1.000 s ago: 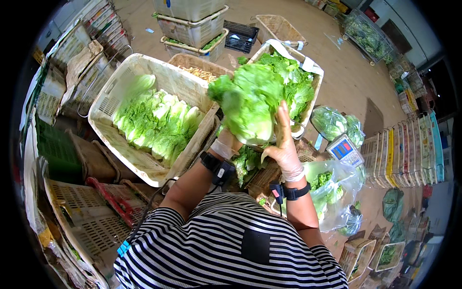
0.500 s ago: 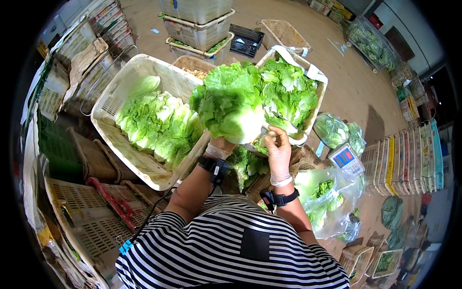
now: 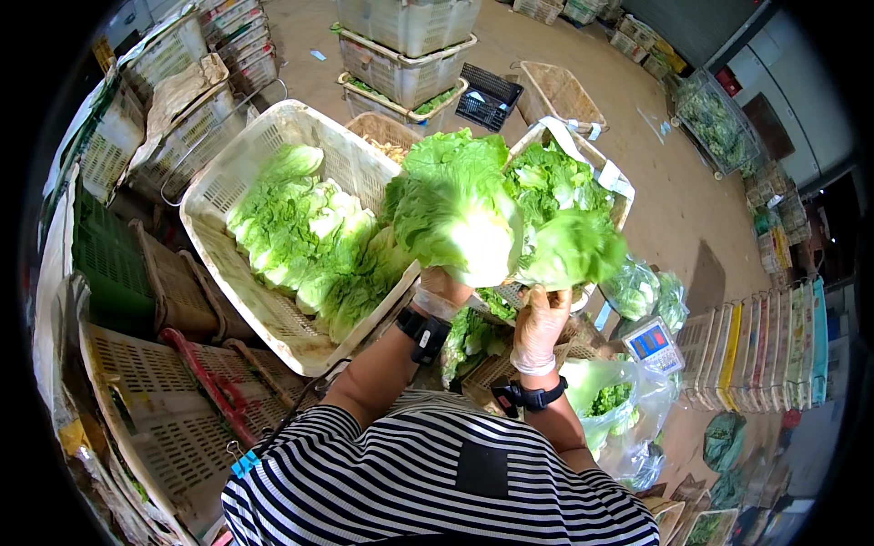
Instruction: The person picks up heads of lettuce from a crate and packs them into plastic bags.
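Observation:
My left hand grips a large head of lettuce from below, its pale base toward me and its leaves fanning away. In my right hand, closed fingers pinch a loose lettuce leaf, blurred by motion, beside the head. Both hands have thin translucent gloves. To the left, a white plastic crate holds several lettuce heads laid in rows. Beyond my right hand, another crate is filled with leafy lettuce. More leaves lie below my hands.
A digital scale stands at right, near plastic bags of lettuce. Stacked crates rise at the back, beside a black basket. Empty crates crowd the left, and nested crates line the right.
A loose leaf now shows in my right hand, apart from the head and to its right. The lettuce head stays in my left hand; the whole view has shifted slightly.

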`<state>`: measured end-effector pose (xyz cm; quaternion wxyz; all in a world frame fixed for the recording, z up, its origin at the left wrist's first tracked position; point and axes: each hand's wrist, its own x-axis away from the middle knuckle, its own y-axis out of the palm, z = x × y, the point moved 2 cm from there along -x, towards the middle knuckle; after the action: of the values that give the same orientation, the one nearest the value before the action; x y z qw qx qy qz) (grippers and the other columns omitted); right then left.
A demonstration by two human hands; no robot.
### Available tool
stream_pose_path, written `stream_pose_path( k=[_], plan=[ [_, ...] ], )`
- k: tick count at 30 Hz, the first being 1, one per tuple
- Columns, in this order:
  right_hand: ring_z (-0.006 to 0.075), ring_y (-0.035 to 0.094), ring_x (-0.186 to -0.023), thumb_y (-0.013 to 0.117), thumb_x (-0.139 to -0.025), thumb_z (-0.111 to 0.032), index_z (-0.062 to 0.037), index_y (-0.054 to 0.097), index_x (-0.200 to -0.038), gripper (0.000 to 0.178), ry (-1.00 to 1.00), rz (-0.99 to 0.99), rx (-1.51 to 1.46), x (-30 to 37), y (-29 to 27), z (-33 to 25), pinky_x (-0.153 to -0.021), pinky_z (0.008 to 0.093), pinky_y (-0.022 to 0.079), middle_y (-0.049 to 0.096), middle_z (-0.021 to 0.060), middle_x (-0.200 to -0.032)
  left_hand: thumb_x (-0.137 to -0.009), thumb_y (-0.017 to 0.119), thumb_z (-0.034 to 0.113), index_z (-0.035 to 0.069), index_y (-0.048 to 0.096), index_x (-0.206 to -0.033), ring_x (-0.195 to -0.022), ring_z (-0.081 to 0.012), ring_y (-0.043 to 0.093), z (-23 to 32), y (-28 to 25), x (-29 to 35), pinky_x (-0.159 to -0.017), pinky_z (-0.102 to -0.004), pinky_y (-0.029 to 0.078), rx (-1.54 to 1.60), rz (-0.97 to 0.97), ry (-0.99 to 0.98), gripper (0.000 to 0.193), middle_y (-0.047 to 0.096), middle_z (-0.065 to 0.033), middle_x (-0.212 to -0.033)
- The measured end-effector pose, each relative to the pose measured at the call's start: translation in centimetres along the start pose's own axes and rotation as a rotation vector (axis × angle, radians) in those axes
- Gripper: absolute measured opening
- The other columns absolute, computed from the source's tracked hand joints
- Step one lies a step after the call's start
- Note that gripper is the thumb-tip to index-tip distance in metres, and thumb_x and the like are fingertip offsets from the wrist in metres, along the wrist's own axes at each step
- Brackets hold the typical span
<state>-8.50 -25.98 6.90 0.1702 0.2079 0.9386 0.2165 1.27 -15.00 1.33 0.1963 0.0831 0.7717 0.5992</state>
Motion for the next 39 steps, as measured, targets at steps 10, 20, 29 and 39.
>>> stream_pose_path(
  k=[10, 20, 29, 39],
  plan=[
    [0.0160, 0.053, -0.084, 0.062, -0.086, -0.017, -0.0018, 0.046, -0.123, 0.043, 0.021, 0.135, 0.727, -8.1, -4.9, -2.4, -0.078, 0.0285, 0.044, 0.056, 0.0103, -0.104, -0.072, 0.045, 0.073, 0.014, 0.034, -0.138, -0.124, -0.0316, 0.041, 1.4, 2.1, -3.1, -0.099, -0.0499, 0.036, -0.310, 0.106, -0.059, 0.089, 0.038, -0.0143, -0.139],
    [0.0225, 0.045, -0.117, 0.072, -0.071, -0.006, -0.0042, 0.020, -0.143, 0.088, 0.085, -0.007, 0.346, -3.6, -2.7, 2.4, -0.098, 0.0330, 0.038, 0.038, 0.0134, -0.135, -0.077, 0.072, 0.034, 0.014, 0.006, -0.144, -0.115, -0.0205, 0.044, -3.6, 1.8, 2.2, -0.094, -0.0351, 0.041, -0.910, 0.192, 0.020, 0.096, 0.039, -0.0102, -0.130],
    [0.0202, 0.049, -0.112, 0.055, -0.091, -0.036, -0.0156, 0.040, -0.132, 0.048, 0.353, -0.036, -0.159, -0.6, -6.6, 3.2, -0.086, 0.0354, 0.046, 0.048, 0.0050, -0.127, -0.083, 0.059, 0.047, 0.015, 0.034, -0.136, -0.117, -0.0231, 0.043, -2.8, -3.6, 1.6, -0.099, -0.0425, 0.031, -0.606, 0.294, -0.173, 0.067, 0.045, -0.0052, -0.127],
    [0.0055, 0.044, -0.062, 0.055, -0.091, -0.009, -0.0038, 0.056, -0.103, 0.013, 0.079, 0.145, 0.482, -0.6, -6.7, 1.5, -0.060, 0.0193, 0.041, 0.050, -0.0044, -0.073, -0.081, 0.065, 0.046, 0.009, 0.041, -0.131, -0.118, -0.0256, 0.046, -3.3, -2.8, 1.3, -0.100, -0.0446, 0.037, -0.499, 0.299, -0.156, 0.067, 0.049, -0.0080, -0.129]
  ],
)
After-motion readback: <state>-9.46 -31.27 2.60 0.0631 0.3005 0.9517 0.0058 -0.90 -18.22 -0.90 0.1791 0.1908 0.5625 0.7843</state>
